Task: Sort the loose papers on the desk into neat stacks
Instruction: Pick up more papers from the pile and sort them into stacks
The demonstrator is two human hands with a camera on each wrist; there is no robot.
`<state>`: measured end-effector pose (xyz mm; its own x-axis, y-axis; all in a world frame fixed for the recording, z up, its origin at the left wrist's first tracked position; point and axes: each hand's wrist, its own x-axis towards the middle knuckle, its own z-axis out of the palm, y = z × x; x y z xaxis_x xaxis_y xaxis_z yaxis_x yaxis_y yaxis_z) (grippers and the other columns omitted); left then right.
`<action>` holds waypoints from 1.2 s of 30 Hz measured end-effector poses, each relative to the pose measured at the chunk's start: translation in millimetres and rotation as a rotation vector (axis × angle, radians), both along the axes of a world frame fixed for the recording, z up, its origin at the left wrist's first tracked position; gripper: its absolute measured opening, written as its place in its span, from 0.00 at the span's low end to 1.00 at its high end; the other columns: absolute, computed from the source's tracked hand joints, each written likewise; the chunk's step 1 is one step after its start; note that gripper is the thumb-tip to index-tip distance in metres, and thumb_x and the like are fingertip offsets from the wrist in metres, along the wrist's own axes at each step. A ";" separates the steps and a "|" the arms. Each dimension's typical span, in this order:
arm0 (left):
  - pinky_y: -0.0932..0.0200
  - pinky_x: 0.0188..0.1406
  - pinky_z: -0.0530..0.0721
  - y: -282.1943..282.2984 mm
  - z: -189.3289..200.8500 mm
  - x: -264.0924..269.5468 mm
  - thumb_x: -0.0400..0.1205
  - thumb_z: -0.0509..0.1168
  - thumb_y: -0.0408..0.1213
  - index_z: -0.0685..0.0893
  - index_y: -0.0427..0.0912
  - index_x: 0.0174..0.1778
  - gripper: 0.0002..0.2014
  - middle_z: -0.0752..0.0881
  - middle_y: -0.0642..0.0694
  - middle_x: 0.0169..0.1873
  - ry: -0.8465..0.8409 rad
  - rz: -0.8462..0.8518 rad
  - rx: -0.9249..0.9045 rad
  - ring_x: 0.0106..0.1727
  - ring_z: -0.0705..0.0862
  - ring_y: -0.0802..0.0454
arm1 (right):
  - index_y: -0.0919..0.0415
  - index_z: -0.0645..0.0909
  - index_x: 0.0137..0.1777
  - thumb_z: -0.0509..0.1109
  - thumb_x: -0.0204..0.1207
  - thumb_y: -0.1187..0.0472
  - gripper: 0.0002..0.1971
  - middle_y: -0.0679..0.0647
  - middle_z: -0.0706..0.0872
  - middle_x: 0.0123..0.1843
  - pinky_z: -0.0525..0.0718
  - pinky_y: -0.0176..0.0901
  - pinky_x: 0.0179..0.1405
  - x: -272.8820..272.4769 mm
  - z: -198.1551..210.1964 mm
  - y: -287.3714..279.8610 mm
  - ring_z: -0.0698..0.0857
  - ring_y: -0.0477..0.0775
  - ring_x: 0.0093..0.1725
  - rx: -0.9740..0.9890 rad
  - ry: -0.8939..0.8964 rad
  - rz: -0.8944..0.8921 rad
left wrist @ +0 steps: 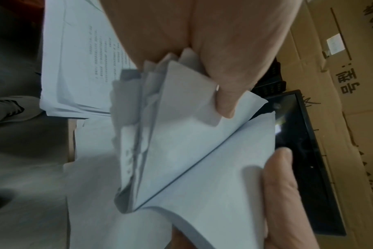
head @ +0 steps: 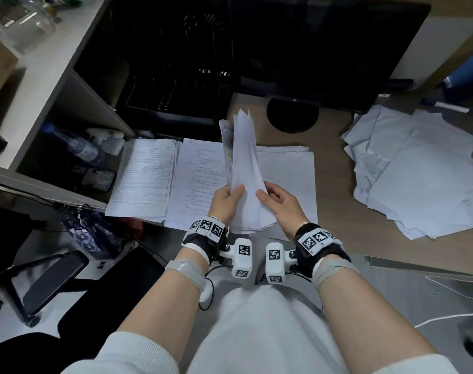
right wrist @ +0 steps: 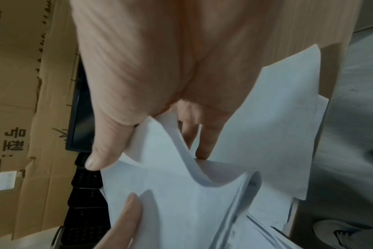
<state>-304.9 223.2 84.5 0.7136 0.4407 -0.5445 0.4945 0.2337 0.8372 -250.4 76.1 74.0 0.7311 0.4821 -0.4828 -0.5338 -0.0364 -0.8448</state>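
A bundle of white sheets (head: 244, 168) stands nearly upright above the desk, held between both hands. My left hand (head: 225, 202) grips its left edge, thumb on the near face. My right hand (head: 279, 203) pinches the right edge of the nearest sheets. Close up, the left thumb (left wrist: 221, 94) presses the fanned sheets (left wrist: 181, 151). On the other side the right thumb (right wrist: 104, 143) and fingers clamp curled sheets (right wrist: 181, 193). Under the hands lie three stacks: a lined form (head: 145, 176), a printed text page (head: 194, 184) and blank sheets (head: 292, 179).
A loose, untidy heap of white papers (head: 418, 171) covers the desk's right side. A dark monitor (head: 324, 49) on a round base (head: 292, 114) stands behind. A black file rack (head: 176, 63) and a shelf unit (head: 54, 85) with bottles are at left.
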 end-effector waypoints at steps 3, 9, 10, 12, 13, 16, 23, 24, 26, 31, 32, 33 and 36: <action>0.40 0.61 0.86 1.7 4.0 0.3 0.88 0.62 0.35 0.84 0.37 0.54 0.07 0.89 0.34 0.53 -0.012 0.055 -0.023 0.53 0.88 0.39 | 0.57 0.81 0.71 0.78 0.76 0.61 0.23 0.50 0.89 0.63 0.85 0.46 0.64 0.9 3.9 -3.5 0.87 0.51 0.65 0.032 0.014 0.013; 0.48 0.50 0.89 7.5 8.3 -0.1 0.89 0.62 0.37 0.84 0.38 0.51 0.08 0.90 0.41 0.45 -0.038 0.182 -0.083 0.46 0.89 0.41 | 0.54 0.80 0.74 0.82 0.68 0.69 0.33 0.47 0.86 0.69 0.80 0.46 0.71 5.2 16.1 -4.8 0.83 0.47 0.69 0.055 -0.043 0.173; 0.46 0.52 0.89 8.8 7.4 0.5 0.89 0.61 0.37 0.85 0.39 0.51 0.08 0.90 0.40 0.46 -0.047 0.195 -0.092 0.48 0.90 0.40 | 0.52 0.81 0.73 0.82 0.69 0.67 0.31 0.46 0.86 0.69 0.80 0.46 0.72 5.4 19.4 -3.2 0.84 0.47 0.69 0.064 -0.043 0.174; 0.43 0.55 0.89 10.3 9.0 2.1 0.89 0.61 0.39 0.85 0.40 0.52 0.09 0.90 0.39 0.49 -0.068 0.211 -0.111 0.50 0.90 0.38 | 0.48 0.83 0.70 0.82 0.70 0.63 0.28 0.43 0.87 0.66 0.79 0.42 0.72 7.0 22.4 -1.6 0.84 0.45 0.67 0.051 -0.051 0.173; 0.43 0.55 0.89 10.6 9.8 2.6 0.89 0.61 0.40 0.85 0.40 0.52 0.09 0.90 0.38 0.50 -0.074 0.217 -0.118 0.50 0.90 0.38 | 0.47 0.84 0.69 0.82 0.70 0.62 0.26 0.40 0.88 0.61 0.79 0.37 0.70 7.4 24.6 -1.5 0.85 0.42 0.64 0.041 -0.057 0.174; 0.46 0.50 0.90 11.3 13.0 3.9 0.89 0.60 0.44 0.85 0.40 0.53 0.13 0.91 0.36 0.50 -0.079 0.216 -0.141 0.48 0.91 0.40 | 0.43 0.85 0.65 0.80 0.73 0.61 0.22 0.36 0.86 0.58 0.78 0.27 0.65 8.2 27.1 -1.9 0.83 0.38 0.62 0.042 -0.070 0.177; 0.38 0.55 0.89 10.8 20.1 6.5 0.70 0.76 0.62 0.85 0.35 0.56 0.34 0.91 0.33 0.52 -0.029 0.180 -0.149 0.52 0.91 0.34 | 0.44 0.86 0.64 0.78 0.73 0.60 0.20 0.42 0.78 0.76 0.78 0.20 0.57 10.8 33.6 -1.9 0.77 0.32 0.71 0.061 -0.078 0.222; 0.39 0.54 0.90 10.5 21.1 6.7 0.70 0.77 0.59 0.86 0.35 0.57 0.31 0.91 0.34 0.51 -0.042 0.174 -0.156 0.52 0.91 0.34 | 0.47 0.85 0.66 0.78 0.74 0.61 0.21 0.42 0.77 0.77 0.78 0.21 0.57 11.3 33.2 -2.2 0.77 0.30 0.70 0.067 -0.077 0.229; 0.39 0.54 0.89 10.9 19.5 7.6 0.72 0.78 0.53 0.87 0.34 0.59 0.28 0.91 0.34 0.51 -0.060 0.169 -0.178 0.53 0.90 0.32 | 0.52 0.85 0.69 0.79 0.73 0.62 0.23 0.43 0.77 0.78 0.78 0.22 0.59 13.3 32.6 -2.7 0.77 0.28 0.70 0.064 -0.089 0.241; 0.49 0.42 0.84 11.1 20.2 10.3 0.77 0.73 0.41 0.84 0.38 0.45 0.10 0.87 0.42 0.37 -0.024 0.170 -0.135 0.39 0.86 0.42 | 0.55 0.84 0.70 0.81 0.70 0.62 0.26 0.44 0.76 0.79 0.73 0.36 0.75 14.7 33.4 -3.1 0.77 0.37 0.73 0.046 -0.103 0.249; 0.50 0.42 0.82 10.9 19.9 10.3 0.78 0.72 0.38 0.83 0.40 0.42 0.06 0.84 0.44 0.35 -0.024 0.167 -0.124 0.39 0.84 0.43 | 0.55 0.84 0.70 0.81 0.70 0.62 0.26 0.44 0.76 0.78 0.73 0.38 0.76 14.6 33.5 -2.5 0.78 0.37 0.73 0.044 -0.103 0.246; 0.51 0.43 0.81 10.5 21.0 9.6 0.77 0.72 0.37 0.82 0.40 0.41 0.06 0.84 0.44 0.35 -0.031 0.158 -0.118 0.39 0.83 0.44 | 0.55 0.84 0.70 0.82 0.69 0.62 0.27 0.44 0.76 0.78 0.72 0.39 0.77 14.2 34.2 -1.9 0.78 0.37 0.73 0.042 -0.104 0.246; 0.53 0.43 0.85 11.3 18.5 8.8 0.74 0.74 0.40 0.83 0.40 0.44 0.09 0.87 0.43 0.39 -0.057 0.150 -0.119 0.43 0.86 0.45 | 0.53 0.84 0.69 0.82 0.68 0.62 0.28 0.44 0.76 0.79 0.71 0.40 0.78 14.3 34.9 0.0 0.76 0.35 0.74 0.027 -0.110 0.248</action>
<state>-296.1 234.5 103.0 0.6759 0.4793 -0.5598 0.3996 0.3998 0.8249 -236.1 76.1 108.8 0.6365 0.6648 -0.3909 -0.4160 -0.1309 -0.8999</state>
